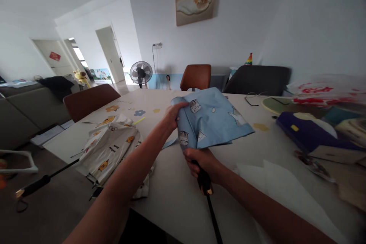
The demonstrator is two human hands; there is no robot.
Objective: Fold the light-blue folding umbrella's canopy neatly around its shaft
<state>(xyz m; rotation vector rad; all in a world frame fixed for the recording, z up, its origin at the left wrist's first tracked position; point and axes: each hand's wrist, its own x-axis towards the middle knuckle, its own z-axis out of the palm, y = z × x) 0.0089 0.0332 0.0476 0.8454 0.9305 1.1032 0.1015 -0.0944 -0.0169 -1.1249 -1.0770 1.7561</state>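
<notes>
A light blue umbrella (219,118) with cat prints is in both hands above the table, its cloth partly wrapped and partly hanging loose in a flap to the right. My left hand (174,115) is closed on the upper left of the cloth, the thumb lying across it. Lower down, my right hand (204,162) grips the lower end of the cloth and the top of the black handle (204,183), which has a gold-coloured end. A black strap hangs down from it. A blue cloth tie (169,143) trails to the left of the umbrella.
Left of my arms lies a cream umbrella (114,145) with bear prints, its black shaft jutting past the table edge. At right are a purple box (309,133), glasses (257,97), a plastic bag (328,89) and white sheets (280,187). Chairs stand behind the table (160,183).
</notes>
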